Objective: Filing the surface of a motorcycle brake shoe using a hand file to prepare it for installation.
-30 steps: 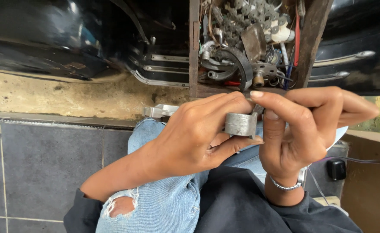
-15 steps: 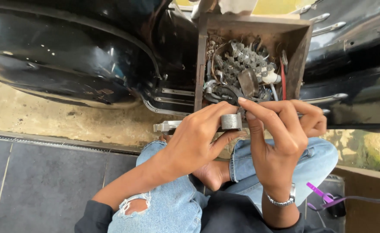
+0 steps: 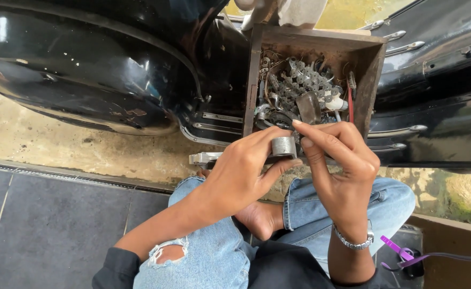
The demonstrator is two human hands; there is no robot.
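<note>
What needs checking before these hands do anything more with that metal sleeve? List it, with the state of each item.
1. Grip on the short grey metal cylinder: the left hand pinches it between thumb and fingers. Ok.
2. Second hand in place: the right hand has its fingertips at the cylinder's right side. Ok.
3. Cylinder's bore free of dirt: its opening does not face the camera. Cannot tell.
4. Parts within reach: the wooden box of chain links and small metal parts sits open just beyond the hands. Ok.
5. Sorted parts: the box's contents lie jumbled. Not ok.
6. Footing: the person sits with a bare foot under the hands, where a dropped part could land. Not ok.
</note>
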